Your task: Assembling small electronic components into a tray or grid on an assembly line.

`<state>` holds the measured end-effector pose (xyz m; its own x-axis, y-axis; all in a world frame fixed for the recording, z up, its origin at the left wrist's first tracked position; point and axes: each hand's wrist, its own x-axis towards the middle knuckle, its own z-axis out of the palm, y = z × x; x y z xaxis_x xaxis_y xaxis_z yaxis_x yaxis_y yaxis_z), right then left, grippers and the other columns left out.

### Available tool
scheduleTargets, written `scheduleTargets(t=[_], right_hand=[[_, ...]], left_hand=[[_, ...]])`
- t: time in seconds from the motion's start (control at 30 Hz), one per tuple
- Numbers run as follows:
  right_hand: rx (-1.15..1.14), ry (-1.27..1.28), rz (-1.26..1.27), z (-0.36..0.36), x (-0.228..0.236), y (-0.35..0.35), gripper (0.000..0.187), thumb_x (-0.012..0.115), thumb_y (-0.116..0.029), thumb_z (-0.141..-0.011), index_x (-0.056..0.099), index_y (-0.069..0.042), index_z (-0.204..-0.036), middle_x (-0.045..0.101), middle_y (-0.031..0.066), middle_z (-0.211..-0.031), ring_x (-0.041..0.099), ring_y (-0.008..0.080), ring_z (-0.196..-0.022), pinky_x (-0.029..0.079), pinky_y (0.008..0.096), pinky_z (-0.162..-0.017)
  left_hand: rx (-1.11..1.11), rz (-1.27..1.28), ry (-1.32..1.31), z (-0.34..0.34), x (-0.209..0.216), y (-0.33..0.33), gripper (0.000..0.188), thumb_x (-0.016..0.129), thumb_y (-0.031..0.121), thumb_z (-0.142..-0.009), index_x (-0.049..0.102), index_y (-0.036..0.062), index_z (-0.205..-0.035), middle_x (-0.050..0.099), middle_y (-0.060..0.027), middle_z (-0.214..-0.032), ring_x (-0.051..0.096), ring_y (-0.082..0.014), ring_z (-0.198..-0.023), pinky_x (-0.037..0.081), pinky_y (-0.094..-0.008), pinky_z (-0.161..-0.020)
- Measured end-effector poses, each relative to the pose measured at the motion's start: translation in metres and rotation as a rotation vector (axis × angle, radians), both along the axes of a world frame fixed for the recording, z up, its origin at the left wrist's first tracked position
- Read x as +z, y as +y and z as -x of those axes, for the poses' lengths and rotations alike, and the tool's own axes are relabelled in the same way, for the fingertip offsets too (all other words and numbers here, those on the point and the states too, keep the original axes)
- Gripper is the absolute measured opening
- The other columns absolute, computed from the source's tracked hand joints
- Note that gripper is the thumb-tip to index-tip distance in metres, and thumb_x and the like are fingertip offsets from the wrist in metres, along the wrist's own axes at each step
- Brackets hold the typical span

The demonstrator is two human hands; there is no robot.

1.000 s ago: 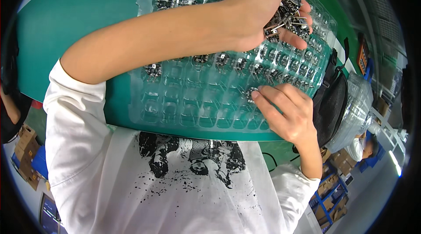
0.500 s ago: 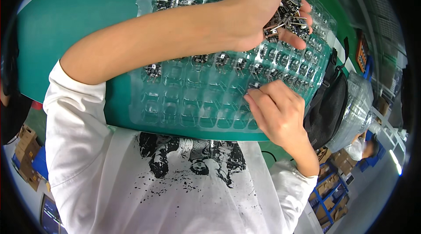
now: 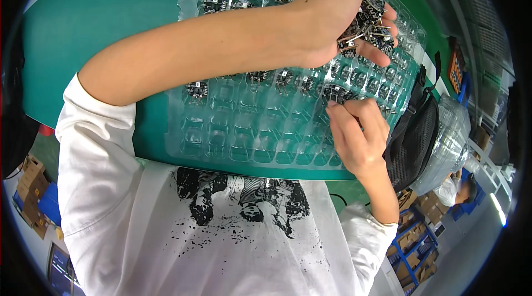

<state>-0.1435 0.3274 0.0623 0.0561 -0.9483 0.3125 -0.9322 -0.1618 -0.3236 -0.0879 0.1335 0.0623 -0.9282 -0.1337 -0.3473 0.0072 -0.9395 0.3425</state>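
Pinched between thumb and fingertips of the right hand [image 3: 357,135] is one small round black circuit board [image 3: 336,94], held at a pocket of the clear plastic blister tray [image 3: 249,129]; the fingers are nearly shut on it. Just above that pinch, pockets in the row beyond already carry the same boards, while the pockets below and to the left of it, toward the person's chest, are bare. Further up, the left hand [image 3: 338,13] is cupped half-closed around a loose heap of boards [image 3: 368,24], with metal pins sticking out between the fingers; its forearm crosses the tray and hides part of the middle rows. Under the tray lies the green table [image 3: 100,30]. Right of the pinching hand, touching the table's edge, sits a black mesh bag [image 3: 413,141], and beside that a stack of clear trays [image 3: 449,141].
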Motion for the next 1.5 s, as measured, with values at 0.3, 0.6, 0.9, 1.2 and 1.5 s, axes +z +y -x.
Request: scheduleTargets(t=[0.3,0.6,0.9,1.2,1.5], right_hand=[[-0.039,-0.076,-0.098,-0.003,0.015,-0.006,0.026,0.078,0.007,-0.064,0.067,0.003,-0.088,0.058,0.01,-0.074,0.055,0.022,-0.061,0.043,0.0305,-0.051],[-0.376,-0.102,0.012,-0.024,0.035,-0.062,0.022,0.079,-0.005,-0.074,0.066,-0.001,-0.09,0.059,0.0035,-0.061,0.053,0.0145,-0.044,0.042,0.0256,-0.042],[-0.242,-0.356,0.083,-0.029,0.03,-0.059,0.012,0.07,0.005,-0.074,0.064,-0.003,-0.081,0.054,0.0017,-0.058,0.048,0.0079,-0.043,0.038,0.0229,-0.043],[0.006,-0.024,-0.058,-0.024,0.005,-0.032,0.028,0.077,0.003,-0.063,0.07,0.001,-0.091,0.05,0.0049,-0.064,0.048,0.0188,-0.055,0.039,0.031,-0.048],[-0.245,-0.064,0.157,-0.007,0.041,-0.048,0.018,0.076,0.004,-0.071,0.068,0.001,-0.087,0.061,0.0067,-0.066,0.051,0.0147,-0.046,0.039,0.0257,-0.043]], left_hand=[[-0.001,-0.011,0.034,-0.004,-0.001,-0.002,0.024,0.034,0.025,-0.098,0.049,0.0064,-0.095,0.059,-0.0067,-0.083,0.062,-0.0195,-0.079,0.058,-0.0337,-0.053],[0.052,-0.021,-0.045,-0.014,0.002,-0.004,0.037,0.035,0.035,-0.097,0.055,0.004,-0.09,0.062,-0.0101,-0.082,0.06,-0.0234,-0.063,0.053,-0.0348,-0.058],[0.158,0.027,-0.125,-0.021,0.014,-0.014,0.033,0.034,0.033,-0.098,0.051,0.0055,-0.091,0.058,-0.0087,-0.083,0.058,-0.0196,-0.077,0.055,-0.0371,-0.061],[0.123,0.0,-0.056,-0.015,0.01,-0.011,0.028,0.036,0.03,-0.098,0.05,0.0063,-0.097,0.055,-0.0083,-0.085,0.057,-0.0181,-0.082,0.057,-0.0381,-0.061],[0.128,0.02,0.189,-0.017,-0.002,-0.009,0.03,0.036,0.03,-0.098,0.053,0.0055,-0.092,0.058,-0.0086,-0.084,0.058,-0.0186,-0.081,0.057,-0.0391,-0.063]])
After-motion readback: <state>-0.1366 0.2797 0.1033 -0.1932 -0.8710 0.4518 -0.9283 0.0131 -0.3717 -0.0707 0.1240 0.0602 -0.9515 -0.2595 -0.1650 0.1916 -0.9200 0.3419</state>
